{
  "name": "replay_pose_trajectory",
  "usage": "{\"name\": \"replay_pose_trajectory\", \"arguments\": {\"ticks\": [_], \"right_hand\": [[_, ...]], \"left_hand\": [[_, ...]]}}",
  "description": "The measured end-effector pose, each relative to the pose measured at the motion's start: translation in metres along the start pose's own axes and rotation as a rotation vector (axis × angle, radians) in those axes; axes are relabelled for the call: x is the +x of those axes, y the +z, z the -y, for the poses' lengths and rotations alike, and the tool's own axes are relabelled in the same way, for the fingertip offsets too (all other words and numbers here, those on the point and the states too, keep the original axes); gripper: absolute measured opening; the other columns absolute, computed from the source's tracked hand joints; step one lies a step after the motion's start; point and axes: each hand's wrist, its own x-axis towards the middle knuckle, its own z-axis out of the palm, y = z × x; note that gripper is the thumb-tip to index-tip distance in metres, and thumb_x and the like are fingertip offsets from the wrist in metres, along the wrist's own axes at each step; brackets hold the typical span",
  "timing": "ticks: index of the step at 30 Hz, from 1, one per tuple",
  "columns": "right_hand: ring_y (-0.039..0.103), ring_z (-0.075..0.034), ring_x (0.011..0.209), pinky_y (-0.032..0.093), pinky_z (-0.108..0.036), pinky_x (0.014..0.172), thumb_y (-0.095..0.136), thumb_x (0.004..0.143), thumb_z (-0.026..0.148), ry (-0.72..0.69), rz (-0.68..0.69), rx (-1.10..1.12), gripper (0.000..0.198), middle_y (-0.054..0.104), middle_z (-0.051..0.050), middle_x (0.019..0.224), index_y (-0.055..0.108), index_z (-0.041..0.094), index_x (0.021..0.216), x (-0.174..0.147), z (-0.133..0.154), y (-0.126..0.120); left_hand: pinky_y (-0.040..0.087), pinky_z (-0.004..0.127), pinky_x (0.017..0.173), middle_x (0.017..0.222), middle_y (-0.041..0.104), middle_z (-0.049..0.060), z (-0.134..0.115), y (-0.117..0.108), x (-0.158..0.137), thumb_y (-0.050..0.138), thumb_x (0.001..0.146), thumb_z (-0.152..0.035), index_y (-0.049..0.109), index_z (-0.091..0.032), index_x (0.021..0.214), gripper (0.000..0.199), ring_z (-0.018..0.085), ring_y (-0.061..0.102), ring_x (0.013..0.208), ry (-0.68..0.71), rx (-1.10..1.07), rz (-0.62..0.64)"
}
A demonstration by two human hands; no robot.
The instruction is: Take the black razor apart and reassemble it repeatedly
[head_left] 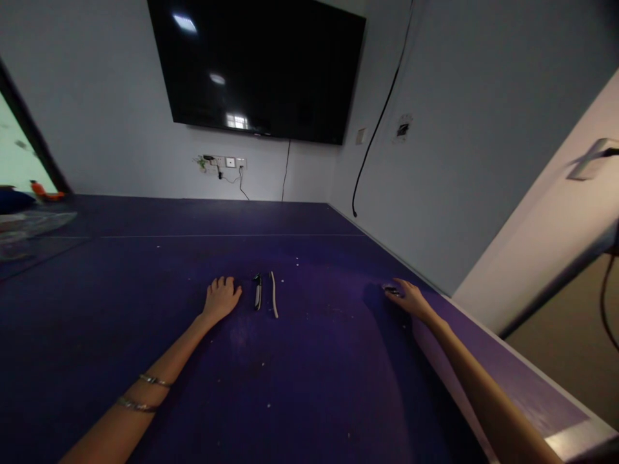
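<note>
My left hand (221, 298) lies palm down on the purple table (309, 374), its fingers spread and nothing in them. Just right of it rests a slim black and silver-grey tool (258, 293), too small to name surely. Beside that, a thin, slightly curved pale strip (274, 295) lies nearly parallel, apart from it. Over at the right side of the table, the fingers of my right hand (409, 298) close on a small dark, shiny object (391, 290). Its kind cannot be made out, and the hand partly covers it.
A large black television (261, 71) hangs on the wall above wall sockets (230, 162). A black cable (380, 122) dangles down to the table's right back edge. Clear plastic wrapping (43, 224) and an orange item (46, 192) are at the far left. Small white specks dot the tabletop.
</note>
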Motion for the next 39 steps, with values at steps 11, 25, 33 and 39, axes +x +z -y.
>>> {"name": "replay_pose_trajectory", "arguments": {"ticks": [11, 25, 33, 39], "right_hand": [[0.06, -0.027, 0.102, 0.046, -0.034, 0.088, 0.06, 0.066, 0.034, 0.03, 0.19, 0.047, 0.051, 0.065, -0.013, 0.11, 0.058, 0.016, 0.113, 0.023, -0.008, 0.004], [0.061, -0.027, 0.093, 0.047, -0.036, 0.081, 0.062, 0.066, 0.048, -0.044, 0.075, 0.22, 0.054, 0.065, -0.011, 0.1, 0.055, 0.019, 0.111, 0.026, 0.025, 0.006], [0.06, -0.022, 0.095, 0.044, -0.034, 0.085, 0.063, 0.068, 0.049, -0.289, 0.163, 0.367, 0.058, 0.064, -0.008, 0.099, 0.052, 0.018, 0.116, 0.039, 0.154, 0.035], [0.056, -0.021, 0.099, 0.042, -0.035, 0.087, 0.065, 0.068, 0.048, -0.434, 0.221, 0.42, 0.061, 0.062, -0.006, 0.1, 0.05, 0.02, 0.119, 0.037, 0.245, 0.056]], "left_hand": [[0.033, 0.043, 0.095, 0.123, 0.052, 0.018, 0.0, -0.001, -0.002, 0.031, 0.087, -0.036, 0.051, -0.01, 0.115, 0.044, 0.031, 0.044, 0.116, 0.016, 0.03, -0.001], [0.03, 0.046, 0.097, 0.128, 0.048, 0.021, -0.004, -0.002, -0.004, 0.032, 0.087, -0.036, 0.049, -0.008, 0.119, 0.045, 0.034, 0.039, 0.122, -0.022, 0.005, 0.026], [0.029, 0.045, 0.099, 0.128, 0.047, 0.021, -0.009, -0.005, -0.01, 0.033, 0.088, -0.034, 0.05, -0.009, 0.116, 0.041, 0.033, 0.038, 0.123, -0.035, -0.03, 0.006], [0.031, 0.045, 0.098, 0.128, 0.048, 0.02, -0.01, -0.003, -0.01, 0.033, 0.088, -0.035, 0.05, -0.009, 0.117, 0.043, 0.033, 0.039, 0.121, -0.036, -0.009, -0.006]]}}
